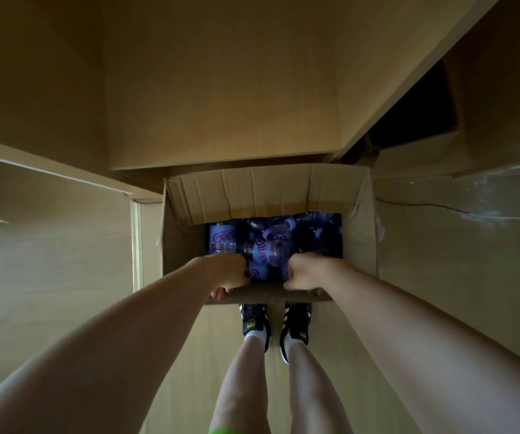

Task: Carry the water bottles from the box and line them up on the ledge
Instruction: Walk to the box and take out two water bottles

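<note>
**Both hands on the near flap of the bottle box**

The left hand (229,274) and right hand (305,274) curl over the near flap (268,296) of the creased cardboard box (177,245), gripping its edge. Just beyond the knuckles, clear plastic water bottles (265,245) with purple labels lie jumbled. Dark shoes (275,324) stand just behind the flap on smooth wooden floor (64,261).

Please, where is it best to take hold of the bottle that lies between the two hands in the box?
Probably around its labelled middle, from above. The bottle lies on its side atop others in the box, between left hand and right hand.
</note>
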Demonstrator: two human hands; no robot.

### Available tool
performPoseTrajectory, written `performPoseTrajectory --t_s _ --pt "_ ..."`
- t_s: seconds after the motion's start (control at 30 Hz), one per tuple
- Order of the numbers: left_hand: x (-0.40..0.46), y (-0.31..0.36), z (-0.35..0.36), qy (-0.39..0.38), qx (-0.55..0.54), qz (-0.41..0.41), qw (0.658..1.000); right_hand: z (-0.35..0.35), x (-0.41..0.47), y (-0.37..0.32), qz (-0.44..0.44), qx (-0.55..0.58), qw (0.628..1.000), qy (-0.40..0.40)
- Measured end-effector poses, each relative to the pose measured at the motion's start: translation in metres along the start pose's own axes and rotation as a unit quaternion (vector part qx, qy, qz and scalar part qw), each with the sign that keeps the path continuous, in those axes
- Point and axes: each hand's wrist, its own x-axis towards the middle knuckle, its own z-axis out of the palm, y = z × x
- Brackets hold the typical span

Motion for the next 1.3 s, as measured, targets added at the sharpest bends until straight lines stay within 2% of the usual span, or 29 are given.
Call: performPoseTrajectory --t_s 0.1,0.17,0.23,0.4,0.53,0.67,0.8,0.93,1.0,1.07,1.13,1.17,1.2,1.23,1.27,1.3 --pt "-0.002 0.003 0.035 0.023 0.135 0.035 0.99 0.034 -0.003 -0.004 -0.013 -0.092 0.995 0.027" --pt "0.007 0.007 0.058 0.067 0.184 0.042 0.98 0.057 0.003 -0.005 -0.022 -0.114 0.991 0.065" --pt "0.018 0.009 0.075 0.092 0.223 0.043 0.969 0.073 0.013 -0.003 -0.021 -0.13 0.989 0.07" --pt "0.051 0.006 0.103 0.131 0.232 0.022 0.963 0.1 0.046 0.013 -0.003 -0.16 0.984 0.072" --pt "0.07 0.005 0.116 0.173 0.207 0.014 0.963 0.123 0.07 0.025 -0.028 -0.138 0.979 0.149" --pt "0.083 0.009 0.111 0.235 0.255 0.047 0.937 0.13 0.088 0.022 -0.038 -0.187 0.953 0.235" --pt "0.093 0.007 0.11 0.23 0.308 0.099 0.918 0.121 0.104 0.024 -0.129 -0.313 0.915 0.22" --pt "0.095 0.007 0.105 0.215 0.312 0.109 0.919 0.118 0.101 0.022 -0.13 -0.305 0.921 0.206" --pt "0.097 0.009 0.096 0.159 0.32 0.094 0.929 0.115 0.1 0.023 -0.104 -0.264 0.946 0.158" --pt "0.098 0.006 0.081 0.062 0.269 0.058 0.959 0.099 0.099 0.029 -0.07 -0.166 0.983 0.039" --pt "0.096 0.002 0.06 -0.026 0.132 0.05 0.99 0.076 0.096 0.032 -0.019 0.032 0.999 -0.036" --pt "0.095 0.0 0.048 -0.053 0.027 0.052 0.997 0.063 0.097 0.033 0.003 0.151 0.988 -0.036" --pt "0.097 -0.002 0.037 -0.053 -0.096 0.04 0.993 0.05 0.1 0.034 0.026 0.276 0.961 -0.008" --pt "0.098 -0.003 0.024 -0.025 -0.233 0.01 0.972 0.037 0.105 0.035 0.052 0.398 0.915 0.033" --pt "0.101 -0.003 0.011 0.018 -0.369 -0.027 0.929 0.024 0.11 0.035 0.073 0.508 0.855 0.076" --pt "0.106 -0.004 -0.002 0.066 -0.495 -0.054 0.865 0.012 0.115 0.037 0.084 0.604 0.785 0.108"
